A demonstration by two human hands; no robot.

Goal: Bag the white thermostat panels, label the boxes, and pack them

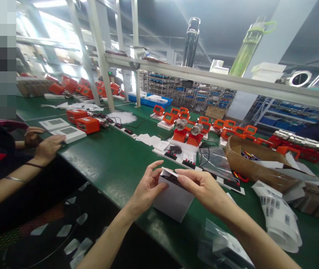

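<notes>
A small white carton (172,200) rests on the green workbench (111,160) near its front edge. My left hand (147,189) grips the carton's left side, thumb on its top edge. My right hand (201,186) pinches the carton's open top flap from the right. Something dark shows inside the opening. Both forearms reach in from the bottom of the view.
Several orange devices (187,130) and cables lie behind the carton. A brown cardboard bin (249,164) and a label roll (281,218) sit to the right, plastic bags (223,246) at the front. A co-worker's hands (45,147) rest on white boxes (66,132) at left. Bottles (190,43) stand on the overhead rail.
</notes>
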